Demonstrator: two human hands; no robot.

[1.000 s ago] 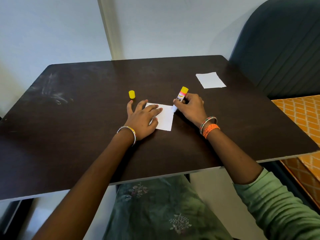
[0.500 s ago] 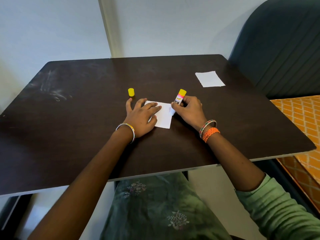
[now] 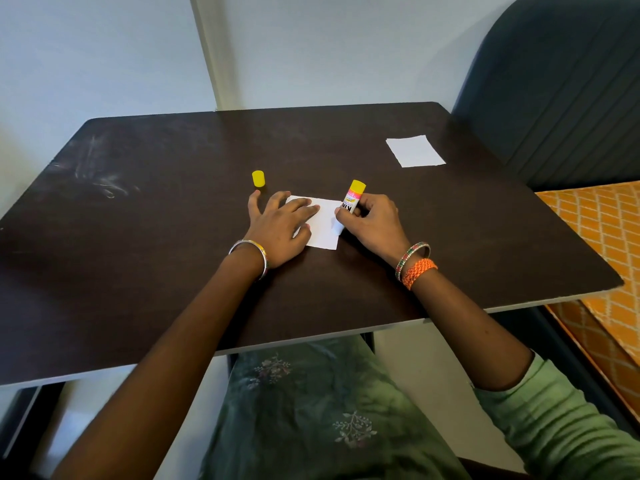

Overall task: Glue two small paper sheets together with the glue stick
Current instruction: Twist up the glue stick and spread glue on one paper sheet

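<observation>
Glue stick (image 3: pixel 350 206) slid nearer — dark table (image 3: pixel 173 237), pale wall (image 3: pixel 104 64)

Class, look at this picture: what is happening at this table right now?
A person is spreading glue on a small paper sheet. The left hand lies flat on the sheet, holding it down on the dark table. The right hand grips the glue stick, tip down at the sheet's right edge. The yellow cap stands apart, and the second sheet waits at the far right.

Glue stick (image 3: pixel 350 206) lower along the sheet's (image 3: pixel 325 233) right edge.
</observation>
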